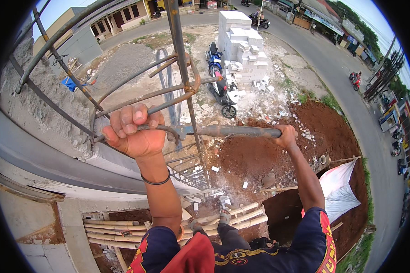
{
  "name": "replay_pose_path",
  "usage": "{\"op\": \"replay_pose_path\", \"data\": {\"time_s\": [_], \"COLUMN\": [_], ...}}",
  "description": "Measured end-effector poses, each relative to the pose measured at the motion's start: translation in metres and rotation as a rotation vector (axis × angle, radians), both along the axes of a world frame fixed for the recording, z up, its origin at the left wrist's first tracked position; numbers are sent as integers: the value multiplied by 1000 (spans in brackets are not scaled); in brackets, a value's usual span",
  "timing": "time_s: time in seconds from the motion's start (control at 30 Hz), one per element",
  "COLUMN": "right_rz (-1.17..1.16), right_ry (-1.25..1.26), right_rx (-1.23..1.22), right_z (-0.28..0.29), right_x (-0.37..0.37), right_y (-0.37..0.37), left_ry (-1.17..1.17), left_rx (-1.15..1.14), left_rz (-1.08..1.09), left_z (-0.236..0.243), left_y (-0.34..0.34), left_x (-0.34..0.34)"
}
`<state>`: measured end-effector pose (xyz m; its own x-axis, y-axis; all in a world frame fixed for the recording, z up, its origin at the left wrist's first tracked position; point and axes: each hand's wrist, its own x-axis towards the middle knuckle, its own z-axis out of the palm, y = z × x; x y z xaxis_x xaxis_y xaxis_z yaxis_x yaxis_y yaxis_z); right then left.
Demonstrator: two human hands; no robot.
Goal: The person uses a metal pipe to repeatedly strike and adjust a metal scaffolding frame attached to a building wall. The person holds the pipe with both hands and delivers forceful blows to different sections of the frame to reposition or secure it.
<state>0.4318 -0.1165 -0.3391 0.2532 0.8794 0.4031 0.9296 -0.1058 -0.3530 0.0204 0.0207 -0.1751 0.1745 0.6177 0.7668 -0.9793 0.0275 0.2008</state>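
Rust-brown steel forms the biggest thing within my reach, the rebar cage point(184, 68), spanning the upper left and middle of the frame; I judge it stiff, heavy and rough enough not to slip, best held on a bare stretch between its hoops. Next in size comes the dark pipe-handled lever point(237, 131), nearly level from the centre to right of centre. It should be rigid, weighty and hard to damage, though its smooth barrel might turn in a palm; the far end offers most leverage, and my right grip point(287, 136) is wrapped round it there. At the lever's left end, a curved rod point(169, 129) should feel stiff and light; my left grip point(135, 129) is curled narrow around it, but I cannot tell whether the nearby hoop end point(166, 103) sits inside my fingers too. Counting downward in size: one block stack point(241, 50) at upper middle, one cage, one white sheet point(339, 189) at lower right, two motorbikes parked by the stack, one blue point(214, 57) and one black-and-white point(222, 93), one lever, one curved rod, and one black wristband point(156, 182).
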Motion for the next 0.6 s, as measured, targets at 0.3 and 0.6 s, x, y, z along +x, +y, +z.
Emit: {"op": "replay_pose_path", "data": {"time_s": [0.3, 0.6], "right_rz": [-36, -356], "right_ry": [-303, -508], "right_rx": [191, 390], "right_z": [133, 108], "right_x": [47, -3], "right_y": [-32, -113], "left_ry": [-24, 258], "left_rx": [102, -367], "left_rz": [-90, 689], "left_z": [-1, -28], "left_y": [8, -63], "left_x": [5, 11]}}
